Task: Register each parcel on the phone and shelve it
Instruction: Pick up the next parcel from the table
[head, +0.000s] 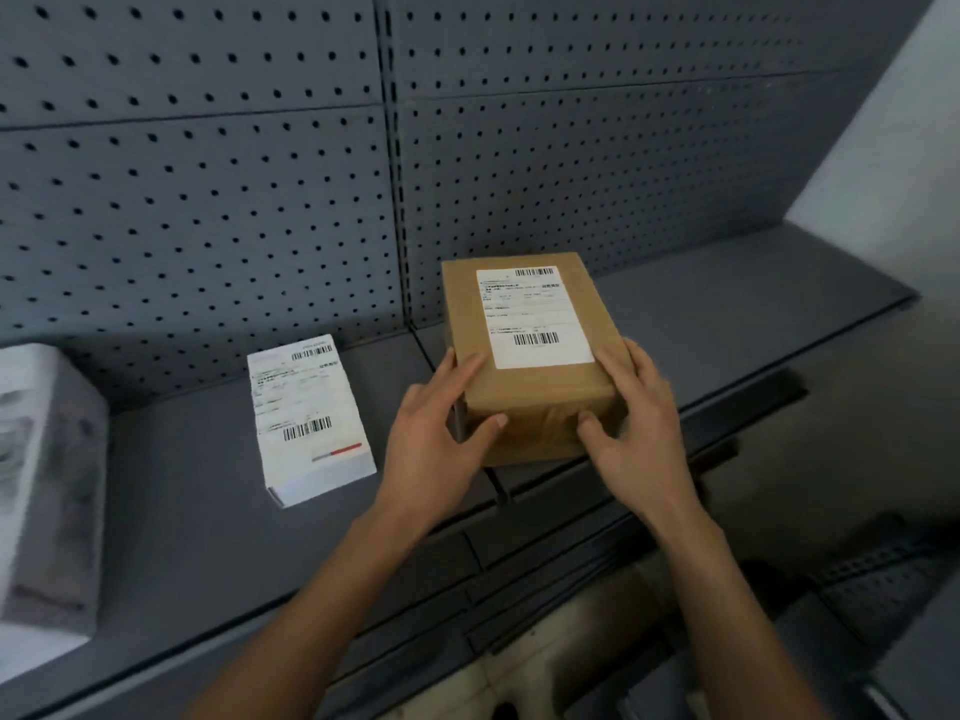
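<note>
A brown cardboard parcel (524, 324) with a white shipping label on top rests on the grey shelf (727, 314), its near end by the shelf's front edge. My left hand (441, 423) lies on its near left corner, fingers flat on the top edge and thumb on the front face. At the near right corner my right hand (631, 423) touches it the same way, fingers straight on top and thumb on the front. A white labelled parcel (311, 423) lies flat on the shelf to the left. No phone is in view.
A larger white box (41, 485) sits at the far left of the shelf. Grey pegboard (208, 200) backs the shelf, with a vertical post between the two bays. A white wall stands at the right, and lower shelves show below.
</note>
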`<action>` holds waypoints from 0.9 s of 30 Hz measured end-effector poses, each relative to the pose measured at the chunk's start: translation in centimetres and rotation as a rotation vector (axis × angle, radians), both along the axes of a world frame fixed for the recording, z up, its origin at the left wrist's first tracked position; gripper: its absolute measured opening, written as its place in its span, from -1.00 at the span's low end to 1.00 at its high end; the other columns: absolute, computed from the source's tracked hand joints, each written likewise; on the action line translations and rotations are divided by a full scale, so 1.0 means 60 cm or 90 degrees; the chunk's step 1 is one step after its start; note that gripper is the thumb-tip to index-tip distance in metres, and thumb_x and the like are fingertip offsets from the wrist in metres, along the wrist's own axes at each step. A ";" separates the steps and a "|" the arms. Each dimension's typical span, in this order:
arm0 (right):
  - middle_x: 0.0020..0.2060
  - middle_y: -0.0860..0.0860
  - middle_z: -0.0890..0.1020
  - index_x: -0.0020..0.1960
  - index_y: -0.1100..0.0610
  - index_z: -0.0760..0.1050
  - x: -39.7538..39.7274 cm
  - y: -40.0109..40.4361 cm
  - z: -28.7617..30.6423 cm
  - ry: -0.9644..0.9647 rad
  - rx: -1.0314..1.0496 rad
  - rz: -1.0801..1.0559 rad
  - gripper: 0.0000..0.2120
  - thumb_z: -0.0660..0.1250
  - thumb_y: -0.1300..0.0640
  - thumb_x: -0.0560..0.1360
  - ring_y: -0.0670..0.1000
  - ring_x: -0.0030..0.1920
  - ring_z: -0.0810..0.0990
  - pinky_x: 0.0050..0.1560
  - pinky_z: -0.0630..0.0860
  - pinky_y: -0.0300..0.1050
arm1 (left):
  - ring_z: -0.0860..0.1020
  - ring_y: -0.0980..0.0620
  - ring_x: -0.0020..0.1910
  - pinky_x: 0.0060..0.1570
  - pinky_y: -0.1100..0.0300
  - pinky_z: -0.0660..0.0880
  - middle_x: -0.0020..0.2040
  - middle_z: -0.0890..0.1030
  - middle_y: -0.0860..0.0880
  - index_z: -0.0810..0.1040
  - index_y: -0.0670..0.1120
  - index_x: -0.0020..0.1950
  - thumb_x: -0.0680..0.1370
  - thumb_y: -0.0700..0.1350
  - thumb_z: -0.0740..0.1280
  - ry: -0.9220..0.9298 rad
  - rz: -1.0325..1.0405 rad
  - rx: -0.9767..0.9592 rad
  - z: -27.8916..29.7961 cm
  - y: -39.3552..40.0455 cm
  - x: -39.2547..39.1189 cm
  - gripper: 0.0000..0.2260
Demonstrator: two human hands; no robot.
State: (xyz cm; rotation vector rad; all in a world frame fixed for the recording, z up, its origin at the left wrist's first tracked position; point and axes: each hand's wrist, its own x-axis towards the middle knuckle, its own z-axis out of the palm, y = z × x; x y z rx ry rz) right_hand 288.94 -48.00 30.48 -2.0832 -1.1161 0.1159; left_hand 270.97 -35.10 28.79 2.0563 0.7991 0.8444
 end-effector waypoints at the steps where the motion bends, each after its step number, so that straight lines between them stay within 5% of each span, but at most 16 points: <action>1: 0.59 -0.07 0.15 0.57 -0.06 0.28 0.007 0.006 -0.001 0.000 0.005 0.017 -0.29 0.44 0.19 0.50 -0.01 0.52 0.16 0.49 0.12 -0.09 | 0.39 0.12 0.31 0.34 0.15 0.40 0.58 0.29 0.10 0.33 0.27 0.52 0.53 -0.02 0.49 -0.007 0.016 -0.006 -0.002 -0.003 0.001 -0.38; 10: 0.58 -0.05 0.17 0.56 -0.02 0.29 0.056 0.041 -0.016 0.004 0.050 0.100 -0.34 0.39 0.25 0.51 -0.01 0.51 0.16 0.46 0.19 -0.05 | 0.20 0.29 0.42 0.36 0.32 0.20 0.52 0.26 0.24 0.28 0.37 0.51 0.56 0.01 0.46 -0.002 0.117 -0.009 -0.010 -0.026 0.027 -0.38; 17: 0.57 -0.03 0.15 0.56 -0.01 0.27 0.075 0.059 -0.016 0.021 0.060 0.138 -0.35 0.39 0.22 0.53 -0.02 0.51 0.13 0.47 0.18 -0.03 | 0.17 0.15 0.54 0.43 -0.06 0.36 0.58 0.26 0.11 0.29 0.35 0.52 0.56 0.02 0.45 0.011 0.154 -0.023 0.002 -0.029 0.043 -0.40; 27: 0.58 -0.02 0.12 0.56 0.01 0.27 0.079 0.068 -0.019 -0.001 0.063 0.166 -0.36 0.39 0.17 0.53 0.00 0.53 0.11 0.43 0.14 -0.10 | 0.25 0.11 0.54 0.30 -0.16 0.47 0.56 0.30 0.11 0.30 0.29 0.53 0.55 0.02 0.45 0.022 0.156 -0.006 0.002 -0.015 0.041 -0.40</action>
